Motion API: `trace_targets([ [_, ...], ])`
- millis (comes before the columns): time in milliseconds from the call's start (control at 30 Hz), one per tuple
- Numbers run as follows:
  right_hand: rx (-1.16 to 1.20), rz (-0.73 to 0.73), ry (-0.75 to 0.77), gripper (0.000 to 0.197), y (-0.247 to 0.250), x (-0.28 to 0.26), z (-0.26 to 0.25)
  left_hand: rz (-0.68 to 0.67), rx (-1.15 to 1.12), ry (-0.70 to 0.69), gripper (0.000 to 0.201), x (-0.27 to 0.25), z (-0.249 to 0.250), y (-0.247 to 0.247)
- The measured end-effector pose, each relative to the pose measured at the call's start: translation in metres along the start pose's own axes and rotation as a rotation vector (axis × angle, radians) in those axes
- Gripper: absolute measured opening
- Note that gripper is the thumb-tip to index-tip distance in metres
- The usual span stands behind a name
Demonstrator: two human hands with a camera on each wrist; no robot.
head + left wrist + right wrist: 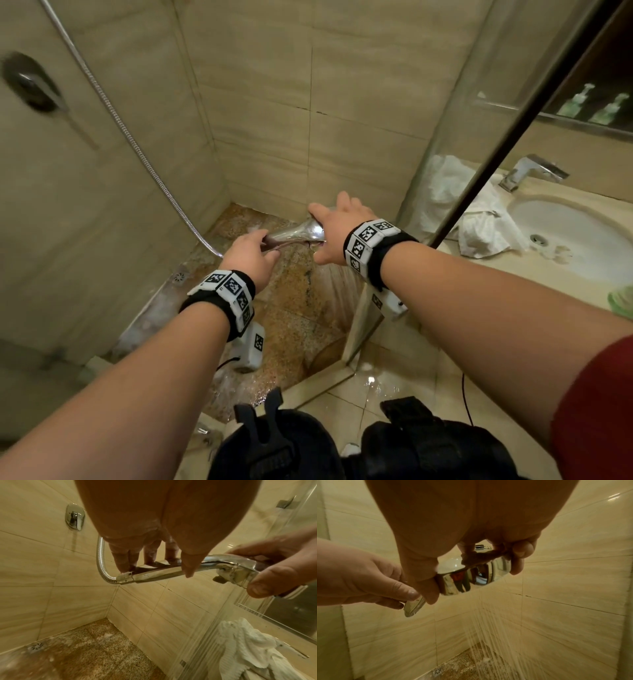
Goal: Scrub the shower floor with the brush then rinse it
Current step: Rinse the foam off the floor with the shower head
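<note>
The step in hand looks like the rinse: the left hand (pixel 248 255) has its fingers curled round the handle of the shower head (pixel 298 233), the right hand (pixel 337 228) has fingers and thumb clamped over the round spray end, and water falls from it onto the floor (pixel 294 308) of the stall. No brush shows in any view, so where it lies cannot be told. Patches of white foam sit on the speckled floor, which suggests the rinse is far from done. The next move, as a guess, calls for sweeping the spray across the foam and driving it toward the drain (pixel 180 277) by the left wall, keeping the jet low so it stays inside the glass (pixel 445 137), since the tiles outside the stall are already wet. The head view alone shows both arms, the hose (pixel 137 147) running up the wall, and the sink (pixel 582 233) and towel (pixel 479 212) beyond the glass. The left wrist view adds the hose joint at the handle, the wall valve (pixel 75 517) and the foam around the drain. The right wrist view shows best what the others barely catch, the streams themselves, fanning down toward the right-hand part of the floor.
</note>
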State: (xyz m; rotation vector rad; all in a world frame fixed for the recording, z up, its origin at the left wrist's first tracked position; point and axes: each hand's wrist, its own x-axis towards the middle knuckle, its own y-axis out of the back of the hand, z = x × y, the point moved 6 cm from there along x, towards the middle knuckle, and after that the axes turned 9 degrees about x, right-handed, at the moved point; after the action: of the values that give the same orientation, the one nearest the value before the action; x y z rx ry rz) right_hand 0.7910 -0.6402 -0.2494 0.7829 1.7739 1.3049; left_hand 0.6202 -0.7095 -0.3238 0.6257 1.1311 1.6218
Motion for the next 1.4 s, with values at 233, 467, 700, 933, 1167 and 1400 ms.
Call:
trace_targets([
  [233, -0.022, -0.034, 0.084, 0.077, -0.007, 0.011, -0.016, 0.02, 0.008, 0.112, 0.019, -0.011, -0.023, 0.002],
  [467, -0.051, -0.063, 0.186, 0.082, -0.017, 0.023, -0.036, 0.032, 0.015, 0.221, 0.031, -0.025, -0.05, 0.0],
  [700, -0.054, -0.081, 0.251, 0.082, -0.027, 0.034, -0.039, 0.065, 0.004, 0.291, 0.041, -0.034, -0.056, -0.005],
  [933, -0.043, -0.099, 0.264, 0.074, -0.043, 0.046, -0.046, 0.024, 0.043, 0.333, 0.065, -0.037, -0.072, -0.018],
  [1167, -0.045, -0.138, 0.154, 0.077, -0.057, 0.066, -0.042, 0.039, -0.103, 0.409, 0.063, -0.032, -0.094, -0.027],
  [1400, -0.081, -0.124, 0.021, 0.074, -0.051, 0.084, -0.026, -0.082, -0.569, 0.443, 0.051, 0.001, -0.09, -0.038],
])
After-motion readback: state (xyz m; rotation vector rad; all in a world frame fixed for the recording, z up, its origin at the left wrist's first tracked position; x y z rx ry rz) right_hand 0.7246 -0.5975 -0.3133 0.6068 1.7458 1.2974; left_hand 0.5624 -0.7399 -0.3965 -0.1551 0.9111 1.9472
